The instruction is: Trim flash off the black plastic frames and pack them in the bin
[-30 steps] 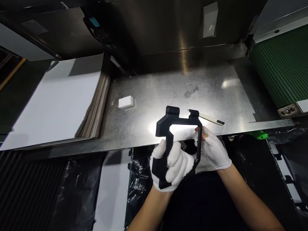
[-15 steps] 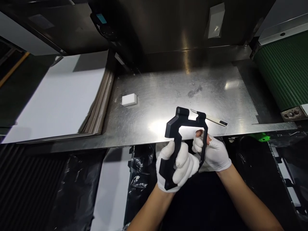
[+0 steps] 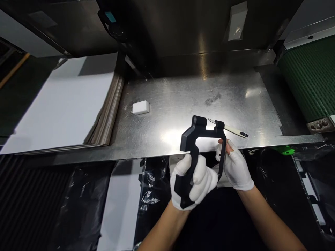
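Note:
My left hand (image 3: 195, 181), in a white glove, is wrapped round the lower left side of a black angular frame (image 3: 188, 139), which is held up in front of the table's edge. My right hand (image 3: 235, 164), gloved with bare fingertips showing, is at the frame's right bar, its thumb and index finger pressed together there. Part of its grip is hidden behind the bar. Beyond the frame's upper right corner, a pale craft knife (image 3: 235, 131) with a black end lies on the metal table (image 3: 178, 97).
A white block (image 3: 140, 107) sits on the table. To the left is a tall stack of white sheets (image 3: 70, 101). A green ribbed belt (image 3: 311, 76) is at the right. Below the table's edge lies a bright green object (image 3: 287, 150).
My right hand has shifted slightly right, with its fingers now closer to the frame's right bar. The frame and my left hand have barely moved.

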Motion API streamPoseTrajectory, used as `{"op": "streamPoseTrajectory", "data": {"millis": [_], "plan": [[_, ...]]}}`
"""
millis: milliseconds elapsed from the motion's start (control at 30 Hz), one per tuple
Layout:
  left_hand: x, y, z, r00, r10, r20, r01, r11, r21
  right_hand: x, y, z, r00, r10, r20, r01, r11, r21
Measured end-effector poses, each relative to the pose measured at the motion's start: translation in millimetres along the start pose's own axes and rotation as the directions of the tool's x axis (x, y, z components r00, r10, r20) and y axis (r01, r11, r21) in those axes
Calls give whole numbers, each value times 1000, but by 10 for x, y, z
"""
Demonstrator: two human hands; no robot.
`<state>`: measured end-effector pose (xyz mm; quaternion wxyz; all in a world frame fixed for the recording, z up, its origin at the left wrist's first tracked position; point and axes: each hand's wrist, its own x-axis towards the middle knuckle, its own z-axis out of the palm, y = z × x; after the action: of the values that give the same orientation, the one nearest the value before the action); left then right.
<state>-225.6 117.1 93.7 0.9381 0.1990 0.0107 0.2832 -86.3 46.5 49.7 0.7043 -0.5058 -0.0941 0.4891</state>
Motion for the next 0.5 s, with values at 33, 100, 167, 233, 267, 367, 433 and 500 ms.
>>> {"op": "streamPoseTrajectory", "data": {"millis": [33,100,167,233,267,367,433,500], "plan": [[-1,-5,0,1000,1,4,-1,1000,2,-10,-6,-10,1000,-17,-21,16,999,-29],[-4,-11,6,1000,1,2,-1,1000,15,-35,-23,-42,997,-51,-59,47,996,-80],[-9,-15,18,1000,9,-17,-9,1000,25,-67,-44,-86,987,-127,-95,110,980,-165],[-17,-22,28,999,12,-51,-10,999,34,-108,-75,-131,965,-241,-101,198,927,-319],[-22,-27,30,998,8,-67,-5,999,41,-130,-96,-148,950,-303,-77,246,877,-413],[-33,-49,26,996,-15,-86,21,997,68,-191,-175,-174,894,-433,112,397,654,-644],[-35,-63,23,996,-23,-85,30,996,81,-218,-221,-175,851,-470,234,478,510,-715],[-33,-75,28,995,-30,-95,40,994,99,-228,-250,-176,832,-490,259,492,439,-752]]}}
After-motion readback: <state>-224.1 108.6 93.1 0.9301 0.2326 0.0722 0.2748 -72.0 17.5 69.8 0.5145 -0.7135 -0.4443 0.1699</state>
